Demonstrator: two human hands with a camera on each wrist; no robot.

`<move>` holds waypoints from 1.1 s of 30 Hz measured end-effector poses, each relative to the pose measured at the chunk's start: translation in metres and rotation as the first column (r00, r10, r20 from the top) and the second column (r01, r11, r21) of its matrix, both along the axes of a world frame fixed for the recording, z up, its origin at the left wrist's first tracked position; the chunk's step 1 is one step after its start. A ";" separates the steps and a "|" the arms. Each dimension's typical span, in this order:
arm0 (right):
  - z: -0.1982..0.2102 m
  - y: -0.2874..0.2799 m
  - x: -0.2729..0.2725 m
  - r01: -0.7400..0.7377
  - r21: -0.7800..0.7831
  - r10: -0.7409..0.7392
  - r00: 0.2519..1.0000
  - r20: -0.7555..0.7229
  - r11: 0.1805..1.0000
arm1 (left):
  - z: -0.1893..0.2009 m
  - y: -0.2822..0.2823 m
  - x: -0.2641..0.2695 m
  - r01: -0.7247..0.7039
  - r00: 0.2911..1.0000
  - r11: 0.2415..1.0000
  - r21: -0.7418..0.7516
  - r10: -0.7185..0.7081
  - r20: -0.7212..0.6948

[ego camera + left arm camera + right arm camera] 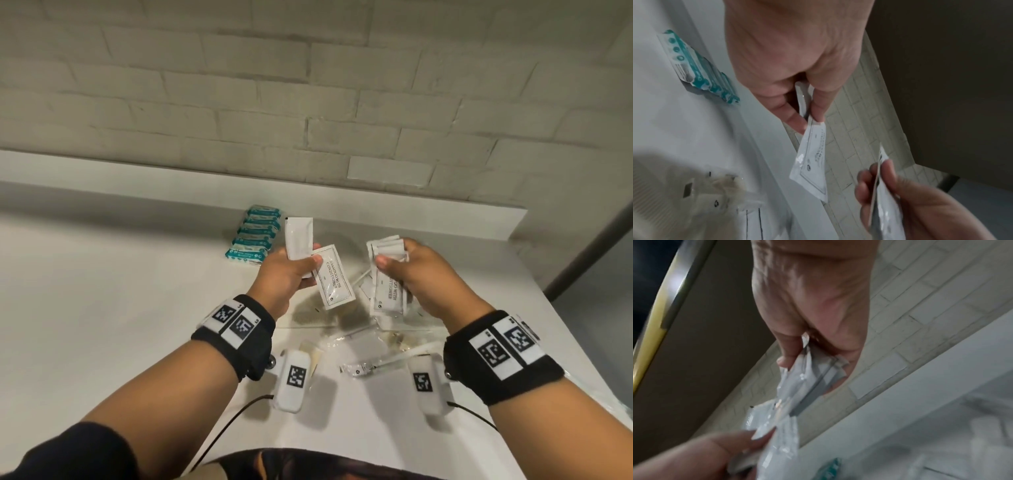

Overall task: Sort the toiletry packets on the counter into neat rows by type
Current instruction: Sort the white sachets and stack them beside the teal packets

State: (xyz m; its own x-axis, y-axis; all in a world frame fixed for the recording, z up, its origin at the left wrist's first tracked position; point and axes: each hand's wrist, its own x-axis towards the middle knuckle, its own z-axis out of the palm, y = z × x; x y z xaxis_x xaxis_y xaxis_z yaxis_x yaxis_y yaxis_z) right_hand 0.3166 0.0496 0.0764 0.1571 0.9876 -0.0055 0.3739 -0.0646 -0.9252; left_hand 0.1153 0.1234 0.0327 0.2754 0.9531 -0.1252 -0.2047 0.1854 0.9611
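Observation:
My left hand (313,257) is raised above the counter and pinches two white sachets: a blank-backed sachet (299,240) and a shampoo-with-conditioner sachet (334,281). In the left wrist view its thumb and fingers (818,113) pinch the printed sachet (813,159) by its top corner. My right hand (394,257) grips a fanned stack of white sachets (388,277), and the right wrist view shows the stack (803,378) edge-on. A neat row of teal packets (255,234) lies at the back of the counter.
A loose pile of clear-wrapped items (370,342), among them a comb (308,318), lies on the white counter (102,291) below my hands. A white brick wall (308,102) rises behind a low ledge. The counter ends at the right by a grey doorway (589,257).

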 end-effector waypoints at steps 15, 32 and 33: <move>-0.033 0.018 -0.006 0.120 -0.069 -0.138 0.906 -0.400 0.990 | 0.003 0.006 -0.014 0.192 0.978 0.980 -0.055 -0.196 -0.078; 0.022 0.022 -0.023 -0.029 0.020 0.032 0.980 -0.199 0.999 | 0.007 -0.010 0.000 0.284 0.914 0.952 0.115 -0.233 -0.333; 0.025 0.025 -0.029 -0.019 0.015 0.022 0.973 -0.228 1.000 | 0.011 -0.014 0.004 0.292 0.935 0.948 0.129 -0.254 -0.247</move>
State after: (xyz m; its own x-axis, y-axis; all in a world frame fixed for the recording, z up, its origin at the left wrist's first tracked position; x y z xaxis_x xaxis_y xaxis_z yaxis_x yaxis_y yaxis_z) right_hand 0.2872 0.0745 0.1010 0.1330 0.9908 -0.0265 0.1542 -0.0470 -0.9869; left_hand 0.1192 0.1096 0.0438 0.5105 0.8574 -0.0653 0.0566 0.0423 0.9975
